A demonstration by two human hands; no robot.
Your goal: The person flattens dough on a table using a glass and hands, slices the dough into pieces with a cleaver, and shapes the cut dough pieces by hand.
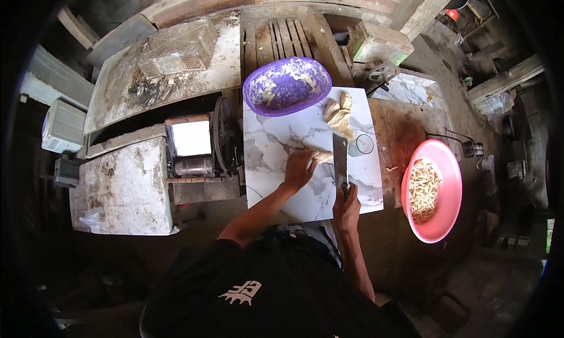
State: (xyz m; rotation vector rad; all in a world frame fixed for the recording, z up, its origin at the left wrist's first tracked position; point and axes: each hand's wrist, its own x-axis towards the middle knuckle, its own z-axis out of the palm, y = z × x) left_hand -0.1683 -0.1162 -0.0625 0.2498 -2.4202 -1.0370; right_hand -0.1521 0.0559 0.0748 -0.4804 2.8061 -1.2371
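My right hand (346,207) grips the dark handle of a cleaver (340,162), its broad blade pointing away from me over the marble-patterned board (270,188). To the left of the blade, my left hand (299,169) has its fingers closed on a pale roll of what looks like dough (322,156). The blade is at the roll's right end; whether it touches cannot be made out. Beyond the blade lie thicker pale dough pieces (339,116). A clear drinking glass (362,144) stands just right of the cleaver.
A purple basin (254,105) smeared with pale residue sits at the board's far edge. On the right, a pink basin (451,182) holds many short pale strips. To the left are a roller machine with a wheel (224,135) and a stained white slab (123,185).
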